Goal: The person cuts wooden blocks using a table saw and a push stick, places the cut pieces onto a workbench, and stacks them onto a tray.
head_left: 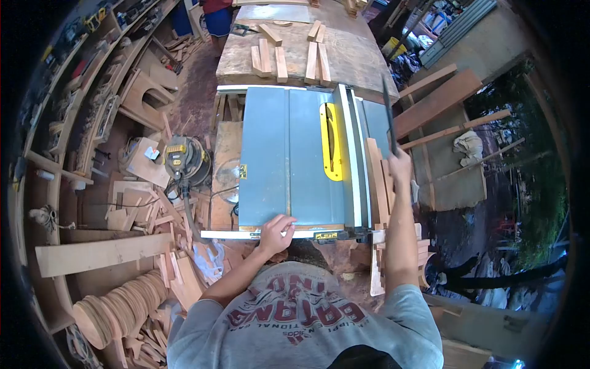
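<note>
In front of me stands a table saw (pixel 264 154) with a grey top. A yellow insert (pixel 332 163) surrounds its blade slot, and a pale rip fence (pixel 353 166) runs along the insert's right side. My left hand (pixel 278 235) lies at the saw's front rail with its fingers curled in; a small pale spot shows at them, too small to name. Out to the right, my right hand (pixel 399 166) is closed around a long, thin dark stick (pixel 389 114) that points away from me. Below that hand, wooden strips (pixel 378 184) lie beside the fence.
Behind the saw, a wooden table (pixel 295 43) carries several short wood pieces. A shop vacuum (pixel 184 157) stands left of the saw, near shelves (pixel 101 117). Stacked wooden discs (pixel 120 307) and offcuts lie lower left. Boards (pixel 436 101) lean at the right. Another person (pixel 218 21) stands at the far left.
</note>
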`<state>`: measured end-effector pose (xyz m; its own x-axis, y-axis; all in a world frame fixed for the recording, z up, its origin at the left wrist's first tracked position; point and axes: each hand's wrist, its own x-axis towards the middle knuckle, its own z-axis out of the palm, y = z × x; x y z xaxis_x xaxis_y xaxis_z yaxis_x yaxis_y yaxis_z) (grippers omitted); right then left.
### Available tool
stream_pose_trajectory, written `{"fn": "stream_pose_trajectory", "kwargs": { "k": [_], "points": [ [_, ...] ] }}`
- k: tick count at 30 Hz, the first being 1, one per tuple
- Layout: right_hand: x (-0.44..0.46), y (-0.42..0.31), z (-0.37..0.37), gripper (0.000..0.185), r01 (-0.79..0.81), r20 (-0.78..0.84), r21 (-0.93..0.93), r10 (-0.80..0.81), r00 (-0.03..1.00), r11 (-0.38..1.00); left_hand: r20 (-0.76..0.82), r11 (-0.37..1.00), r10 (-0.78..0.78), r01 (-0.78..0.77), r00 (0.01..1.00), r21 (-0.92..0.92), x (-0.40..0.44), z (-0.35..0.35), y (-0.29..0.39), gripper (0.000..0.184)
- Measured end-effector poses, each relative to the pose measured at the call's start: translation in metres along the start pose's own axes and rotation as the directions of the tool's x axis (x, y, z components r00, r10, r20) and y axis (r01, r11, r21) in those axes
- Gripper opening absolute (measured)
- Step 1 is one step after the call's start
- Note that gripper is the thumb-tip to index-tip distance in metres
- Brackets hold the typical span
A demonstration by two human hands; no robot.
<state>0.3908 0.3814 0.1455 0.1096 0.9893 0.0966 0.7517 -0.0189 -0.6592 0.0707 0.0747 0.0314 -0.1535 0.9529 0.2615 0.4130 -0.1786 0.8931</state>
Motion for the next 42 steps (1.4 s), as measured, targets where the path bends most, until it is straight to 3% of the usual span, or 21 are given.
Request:
{"fn": "stream_pose_trajectory", "kwargs": {
  "k": [3, 7, 10, 14, 16, 17, 19, 21, 22, 24, 25, 28, 29, 31, 33, 34, 35, 37, 40, 42],
  "points": [
    [-0.042, 0.077, -0.047, 0.031, -0.113, -0.124, -0.263, 0.082, 0.989, 0.958, -0.006, 0.999, -0.011, 0.011, 1.000, -0.047, 0.000, 0.003, -0.005, 0.012],
    [-0.115, 0.133, -0.074, 0.027, -0.206, -0.139, -0.344, 0.167, 0.976, 0.916, 0.040, 1.000, 0.024, -0.024, 0.999, 0.012, 0.002, 0.005, -0.007, 0.012],
    [-0.149, 0.144, -0.068, 0.025, -0.177, -0.165, -0.117, 0.156, 0.974, 0.977, 0.064, 1.000, 0.001, -0.001, 0.998, 0.012, 0.004, 0.009, -0.008, 0.011],
    [-0.180, 0.123, -0.064, 0.019, -0.143, -0.171, 0.021, 0.144, 0.975, 0.990, 0.096, 1.000, 0.008, -0.011, 0.995, 0.028, 0.003, 0.013, -0.009, 0.014],
    [-0.191, 0.105, -0.066, 0.020, -0.188, -0.108, 0.080, 0.196, 0.975, 0.979, 0.299, 0.995, -0.026, 0.053, 0.954, -0.085, -0.005, 0.019, -0.007, 0.019],
    [-0.193, 0.098, -0.066, 0.021, -0.230, -0.050, 0.136, 0.238, 0.970, 0.964, 0.641, 0.866, -0.285, 0.478, 0.712, -0.147, -0.015, 0.022, -0.013, 0.024],
    [-0.193, 0.111, -0.054, 0.021, -0.135, -0.077, 0.116, 0.145, 0.986, 0.984, 0.831, 0.832, -0.105, 0.506, 0.546, -0.227, -0.044, 0.047, -0.056, 0.027],
    [-0.196, 0.082, -0.055, 0.019, -0.202, 0.046, 0.256, 0.197, 0.979, 0.945, 0.928, 0.470, -0.228, 0.868, 0.293, -0.159, -0.072, 0.072, -0.107, 0.035],
    [-0.201, 0.062, -0.056, 0.016, -0.265, 0.090, 0.275, 0.250, 0.964, 0.924, 0.898, 0.096, -0.419, 0.990, 0.136, -0.106, -0.066, 0.069, -0.109, 0.042],
    [-0.219, 0.014, -0.059, 0.010, -0.336, 0.207, 0.373, 0.276, 0.939, 0.865, 0.701, -0.205, -0.703, 0.909, 0.121, -0.362, -0.091, 0.100, -0.181, 0.050],
    [-0.229, -0.004, -0.055, 0.009, -0.389, 0.272, 0.409, 0.297, 0.916, 0.825, 0.538, -0.253, -0.836, 0.797, 0.105, -0.548, -0.098, 0.111, -0.205, 0.050],
    [-0.260, -0.022, -0.031, 0.014, -0.316, 0.308, 0.390, 0.201, 0.930, 0.865, 0.429, -0.317, -0.894, 0.501, 0.125, -0.806, -0.097, 0.122, -0.234, 0.050],
    [-0.267, -0.033, -0.034, 0.014, -0.411, 0.407, 0.362, 0.254, 0.877, 0.837, 0.456, -0.350, -0.878, 0.454, 0.146, -0.819, -0.102, 0.123, -0.239, 0.050],
    [-0.280, -0.029, -0.018, 0.013, -0.339, 0.344, 0.336, 0.220, 0.913, 0.879, 0.509, -0.411, -0.838, 0.388, 0.195, -0.825, -0.108, 0.124, -0.241, 0.050],
    [-0.284, -0.006, -0.008, 0.017, -0.358, 0.339, 0.301, 0.252, 0.907, 0.884, 0.540, -0.402, -0.815, 0.466, 0.210, -0.788, -0.114, 0.117, -0.237, 0.050],
    [-0.286, -0.005, -0.009, 0.021, -0.278, 0.293, 0.256, 0.199, 0.935, 0.926, 0.549, -0.366, -0.811, 0.558, 0.200, -0.745, -0.117, 0.107, -0.227, 0.050],
    [-0.289, -0.003, -0.010, 0.026, -0.196, 0.250, 0.209, 0.141, 0.958, 0.958, 0.551, -0.256, -0.817, 0.748, 0.171, -0.612, -0.115, 0.099, -0.218, 0.050],
    [-0.289, -0.004, -0.021, 0.035, -0.236, 0.302, 0.184, 0.174, 0.937, 0.954, 0.553, -0.008, -0.826, 0.978, 0.111, -0.209, -0.107, 0.079, -0.194, 0.050],
    [-0.291, -0.004, -0.026, 0.041, -0.206, 0.369, 0.054, 0.172, 0.913, 0.977, 0.644, 0.260, -0.753, 0.961, 0.138, 0.098, -0.121, 0.047, -0.190, 0.050],
    [-0.295, -0.003, -0.018, 0.044, -0.135, 0.418, 0.052, 0.101, 0.903, 0.989, 0.776, 0.563, -0.602, 0.789, 0.189, 0.245, -0.131, 0.025, -0.210, 0.050]
  ]
}}
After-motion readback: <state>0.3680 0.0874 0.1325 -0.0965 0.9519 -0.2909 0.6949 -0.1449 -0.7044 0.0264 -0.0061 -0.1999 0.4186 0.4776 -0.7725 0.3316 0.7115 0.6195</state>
